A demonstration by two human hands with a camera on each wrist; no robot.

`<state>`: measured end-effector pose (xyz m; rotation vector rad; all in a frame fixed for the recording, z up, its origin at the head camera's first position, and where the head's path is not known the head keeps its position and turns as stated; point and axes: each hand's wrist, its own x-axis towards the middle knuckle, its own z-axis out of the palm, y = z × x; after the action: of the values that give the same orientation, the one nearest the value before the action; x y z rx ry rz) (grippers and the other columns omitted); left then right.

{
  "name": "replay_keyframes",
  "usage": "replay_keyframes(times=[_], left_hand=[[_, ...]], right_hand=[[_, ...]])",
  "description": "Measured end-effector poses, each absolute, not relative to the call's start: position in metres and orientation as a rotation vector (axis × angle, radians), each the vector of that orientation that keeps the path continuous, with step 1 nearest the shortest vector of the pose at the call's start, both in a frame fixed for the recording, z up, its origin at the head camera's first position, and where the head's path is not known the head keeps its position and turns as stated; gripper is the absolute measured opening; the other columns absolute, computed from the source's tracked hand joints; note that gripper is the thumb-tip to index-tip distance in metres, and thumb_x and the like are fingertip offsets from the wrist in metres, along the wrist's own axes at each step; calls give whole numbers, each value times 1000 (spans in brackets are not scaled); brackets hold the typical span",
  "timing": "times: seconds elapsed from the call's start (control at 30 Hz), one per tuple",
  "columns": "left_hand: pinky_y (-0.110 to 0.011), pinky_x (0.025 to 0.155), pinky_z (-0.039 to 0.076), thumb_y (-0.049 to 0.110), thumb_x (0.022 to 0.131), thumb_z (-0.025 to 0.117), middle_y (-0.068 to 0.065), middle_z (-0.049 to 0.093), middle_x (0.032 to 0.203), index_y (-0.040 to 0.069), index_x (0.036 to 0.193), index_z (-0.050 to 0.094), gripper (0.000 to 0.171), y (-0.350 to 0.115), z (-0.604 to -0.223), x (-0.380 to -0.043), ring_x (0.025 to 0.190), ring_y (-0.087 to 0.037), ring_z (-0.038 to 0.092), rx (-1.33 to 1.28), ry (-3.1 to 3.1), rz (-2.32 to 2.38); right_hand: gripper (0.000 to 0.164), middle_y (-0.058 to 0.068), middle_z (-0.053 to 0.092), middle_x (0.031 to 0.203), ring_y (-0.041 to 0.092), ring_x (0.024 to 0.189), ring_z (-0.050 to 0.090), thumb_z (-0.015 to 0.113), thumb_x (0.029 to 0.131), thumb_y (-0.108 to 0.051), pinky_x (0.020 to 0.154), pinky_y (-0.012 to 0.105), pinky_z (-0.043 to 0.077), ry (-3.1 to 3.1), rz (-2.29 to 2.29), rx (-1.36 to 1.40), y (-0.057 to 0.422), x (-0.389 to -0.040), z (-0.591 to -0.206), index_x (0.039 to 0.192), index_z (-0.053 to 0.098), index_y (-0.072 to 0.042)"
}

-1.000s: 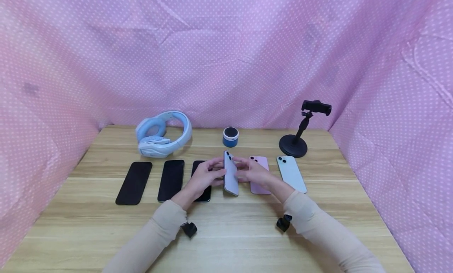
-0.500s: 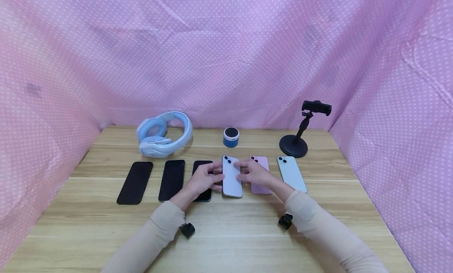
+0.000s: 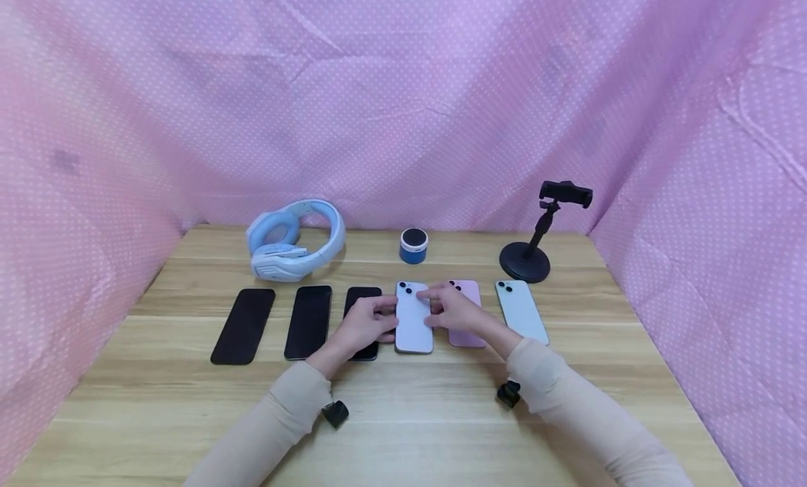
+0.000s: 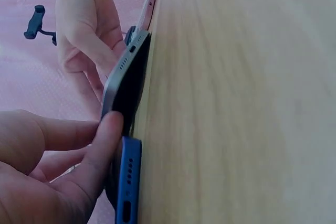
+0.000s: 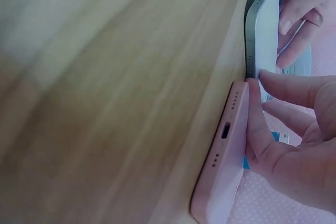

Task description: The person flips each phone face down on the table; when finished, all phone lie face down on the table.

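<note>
A white smartphone (image 3: 412,326) lies back up between my hands, its two camera lenses at the far left corner. My left hand (image 3: 363,322) holds its left edge, thumb on top and a finger beneath. The left wrist view shows this edge of the phone (image 4: 118,80) raised off the table. On the opposite edge, my right hand (image 3: 459,312) pinches with thumb and fingers, as the right wrist view shows. Under the left hand is a black-screened phone (image 3: 362,301), partly hidden. A pink phone (image 3: 465,338) lies below the right hand.
Two more black-screened phones (image 3: 309,322) lie at left, and a pale green phone (image 3: 522,312) at right. Along the back stand light blue headphones (image 3: 296,252), a small blue speaker (image 3: 413,247) and a black phone stand (image 3: 526,259). A pink dotted cloth (image 3: 403,108) surrounds the wooden table.
The white phone has gone from steeply tilted on its side to nearly flat, its back facing up. Both hands have stayed at its edges while lowering it.
</note>
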<state>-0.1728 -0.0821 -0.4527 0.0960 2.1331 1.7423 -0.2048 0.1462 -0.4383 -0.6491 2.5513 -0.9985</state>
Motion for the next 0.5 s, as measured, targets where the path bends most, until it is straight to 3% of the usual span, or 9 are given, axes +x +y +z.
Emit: replay_keyframes(times=[0.3,0.5], left_hand=[[-32,69,62,-4,96,64,-27,56,140,-5,146,48,53,-72,-454,-169,104,-24,69,244,2254,1625],[-30,71,62,3,97,66,-24,56,141,-2,146,51,51,-75,-450,-164,107,-23,68,222,2314,1554]], right_hand=[[49,25,41,152,27,109,63,73,91,0,92,36,56,2548,-937,-622,149,-205,-434,139,61,-2],[47,22,41,153,26,109,63,73,91,0,93,35,55,2538,-925,-665,143,-207,-434,137,63,-2]])
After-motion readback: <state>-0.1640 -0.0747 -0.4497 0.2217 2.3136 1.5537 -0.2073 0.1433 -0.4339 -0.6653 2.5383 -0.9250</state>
